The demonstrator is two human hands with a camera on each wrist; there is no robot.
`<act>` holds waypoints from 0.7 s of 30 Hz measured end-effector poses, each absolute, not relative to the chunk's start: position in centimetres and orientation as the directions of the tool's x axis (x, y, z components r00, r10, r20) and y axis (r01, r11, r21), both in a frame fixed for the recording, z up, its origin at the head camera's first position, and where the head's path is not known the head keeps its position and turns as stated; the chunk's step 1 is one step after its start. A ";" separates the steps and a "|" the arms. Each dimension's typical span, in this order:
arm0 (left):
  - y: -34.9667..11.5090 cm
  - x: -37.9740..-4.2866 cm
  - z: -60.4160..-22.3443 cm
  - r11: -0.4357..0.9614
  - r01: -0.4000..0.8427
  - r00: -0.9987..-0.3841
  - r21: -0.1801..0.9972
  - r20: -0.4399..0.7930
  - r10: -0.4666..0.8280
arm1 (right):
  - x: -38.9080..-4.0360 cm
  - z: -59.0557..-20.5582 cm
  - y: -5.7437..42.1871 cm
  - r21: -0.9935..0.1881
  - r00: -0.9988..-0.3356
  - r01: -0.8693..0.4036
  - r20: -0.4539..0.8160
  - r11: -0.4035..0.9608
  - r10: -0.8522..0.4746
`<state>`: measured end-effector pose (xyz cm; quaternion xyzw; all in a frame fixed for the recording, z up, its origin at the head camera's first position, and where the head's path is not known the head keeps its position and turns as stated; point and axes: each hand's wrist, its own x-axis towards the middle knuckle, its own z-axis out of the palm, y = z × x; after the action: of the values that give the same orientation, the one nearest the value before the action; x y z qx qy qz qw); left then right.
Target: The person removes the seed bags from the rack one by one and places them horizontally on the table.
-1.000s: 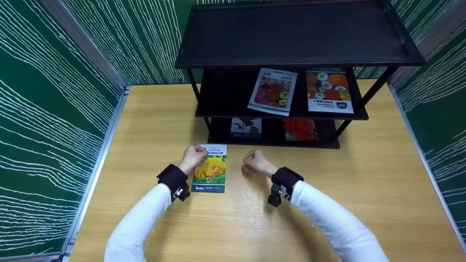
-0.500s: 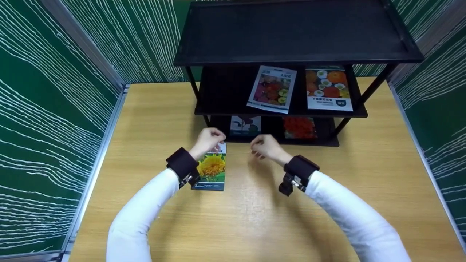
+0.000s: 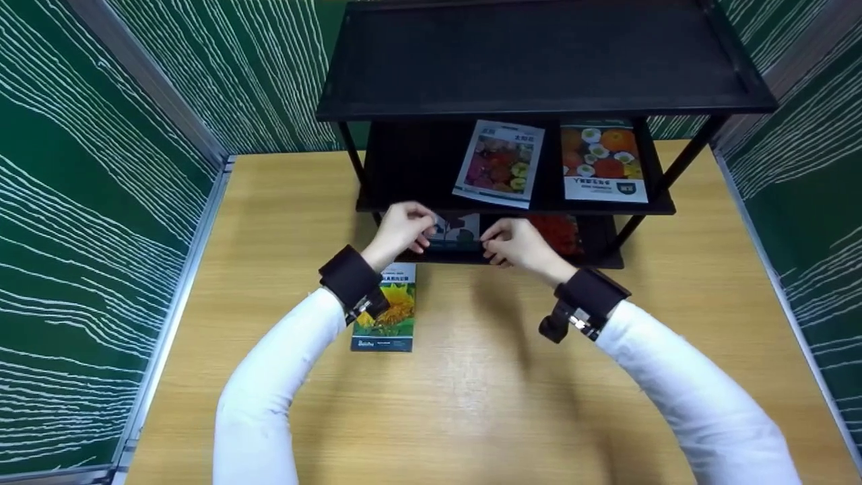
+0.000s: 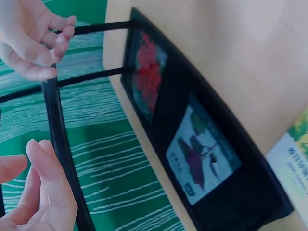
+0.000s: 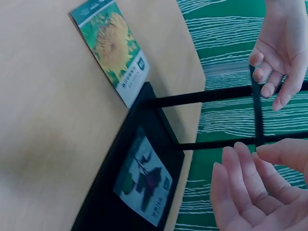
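My left hand (image 3: 403,230) hovers in front of the shelf's lower tiers with loosely bent fingers and nothing in them. To its right, my right hand (image 3: 522,244) is likewise empty, its thumb near its fingertips. Between and behind the hands, a seed packet with a dark purple plant (image 4: 202,151) lies on the bottom tier. A red-flower packet (image 4: 148,72) lies beside it, partly hidden by my right hand in the head view. Below my left hand, a yellow-flower packet (image 5: 113,45) lies on the table, partly covered by the left wrist strap in the head view.
The black three-tier shelf (image 3: 545,60) stands at the back of the wooden table (image 3: 471,397). Its middle tier carries a mixed-flower packet (image 3: 500,164), set askew, and an orange-and-white-flower packet (image 3: 603,163). Thin posts hold the tiers. Green patterned panels (image 3: 74,222) enclose the table.
Both hands have moved forward and right, from near the yellow-flower packet to the shelf's lower front. My left hand no longer covers that packet's top. The packets have stayed put.
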<state>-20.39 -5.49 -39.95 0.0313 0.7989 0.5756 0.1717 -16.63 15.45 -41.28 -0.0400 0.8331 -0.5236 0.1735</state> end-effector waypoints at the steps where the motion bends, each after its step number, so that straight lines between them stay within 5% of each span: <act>1: -5.3 -20.5 -39.8 0.331 -0.141 -0.941 0.933 -0.230 0.248 | -16.7 -41.0 15.6 -0.884 -0.938 0.109 -0.243 0.455 -0.247; 13: -3.2 -22.5 -37.7 0.252 -0.185 -0.935 0.950 -0.250 0.253 | -17.5 -38.1 17.5 -0.901 -0.948 0.099 -0.215 0.423 -0.235; 21: -1.9 -24.0 -36.8 0.357 -0.107 -0.960 0.928 -0.190 0.206 | -18.6 -37.0 19.3 -0.932 -0.969 0.152 -0.206 0.328 -0.136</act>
<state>-24.03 -1.90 -36.79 0.0303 0.8120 0.5662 0.1381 -18.64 19.27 -37.01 0.0049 0.8053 -0.5797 0.1243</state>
